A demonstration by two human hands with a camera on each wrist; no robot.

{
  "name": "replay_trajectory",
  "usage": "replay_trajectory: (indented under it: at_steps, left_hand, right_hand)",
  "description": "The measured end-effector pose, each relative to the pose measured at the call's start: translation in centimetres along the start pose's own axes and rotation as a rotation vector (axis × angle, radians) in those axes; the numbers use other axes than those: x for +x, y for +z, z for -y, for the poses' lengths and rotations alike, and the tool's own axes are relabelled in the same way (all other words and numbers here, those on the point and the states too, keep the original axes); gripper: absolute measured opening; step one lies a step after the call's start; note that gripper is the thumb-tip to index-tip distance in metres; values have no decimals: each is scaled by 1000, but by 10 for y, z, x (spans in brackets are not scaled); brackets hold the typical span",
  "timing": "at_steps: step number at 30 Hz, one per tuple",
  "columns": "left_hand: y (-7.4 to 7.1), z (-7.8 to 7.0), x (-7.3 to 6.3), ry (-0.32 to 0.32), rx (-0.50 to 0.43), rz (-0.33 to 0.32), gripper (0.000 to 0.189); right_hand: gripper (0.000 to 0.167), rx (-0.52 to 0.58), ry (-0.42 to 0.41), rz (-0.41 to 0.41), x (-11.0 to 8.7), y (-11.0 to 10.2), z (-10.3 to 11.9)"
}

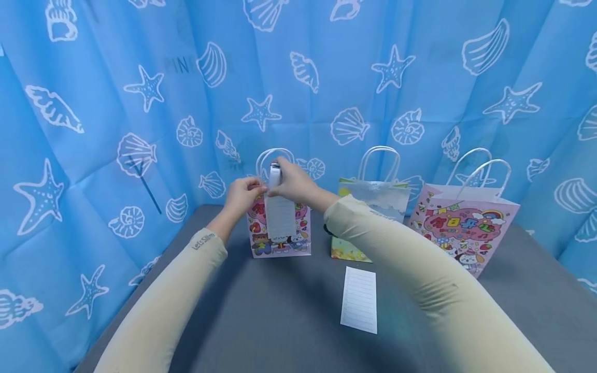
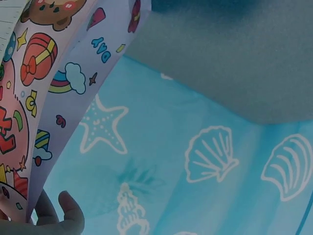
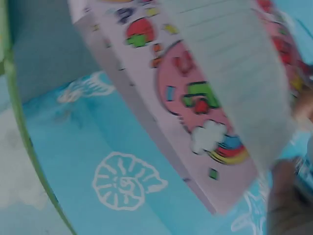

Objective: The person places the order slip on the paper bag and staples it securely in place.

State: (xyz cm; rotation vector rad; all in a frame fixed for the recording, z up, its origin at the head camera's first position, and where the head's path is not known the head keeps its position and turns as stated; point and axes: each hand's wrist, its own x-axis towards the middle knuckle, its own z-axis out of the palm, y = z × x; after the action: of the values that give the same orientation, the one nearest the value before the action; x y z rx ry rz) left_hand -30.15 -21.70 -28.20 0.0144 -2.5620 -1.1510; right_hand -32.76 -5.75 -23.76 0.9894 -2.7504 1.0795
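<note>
On the left stands a pink cartoon gift bag (image 1: 304,243) with white rope handles, and a lined paper slip (image 1: 281,217) hangs against its front. My left hand (image 1: 243,196) pinches the bag's top rim near the slip's upper corner; in the left wrist view its fingers (image 2: 73,213) reach behind the rim. My right hand (image 1: 295,181) grips a slim white stapler-like tool (image 1: 275,175) with a dark end, upright at the slip's top. The tool's lower end and the slip's top edge are partly hidden. In the right wrist view the slip (image 3: 234,63) is blurred.
A second lined slip (image 1: 359,300) lies on the grey table (image 1: 280,311). A green and yellow gift bag (image 1: 345,251) stands behind my right forearm, with another pink gift bag (image 1: 466,223) farther right. A blue seashell curtain (image 1: 298,124) hangs behind the table.
</note>
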Motion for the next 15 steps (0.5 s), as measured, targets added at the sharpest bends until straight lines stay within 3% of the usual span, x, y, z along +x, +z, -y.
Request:
replay_trajectory:
  at_steps: [6, 15]
  left_hand:
    - [-2, -1, 3, 9, -2, 43, 20]
    - [-7, 0, 9, 26, 28, 84, 22]
  right_hand:
    - [63, 373, 118, -176, -20, -29, -6]
    - [61, 587, 241, -278, -60, -60, -28]
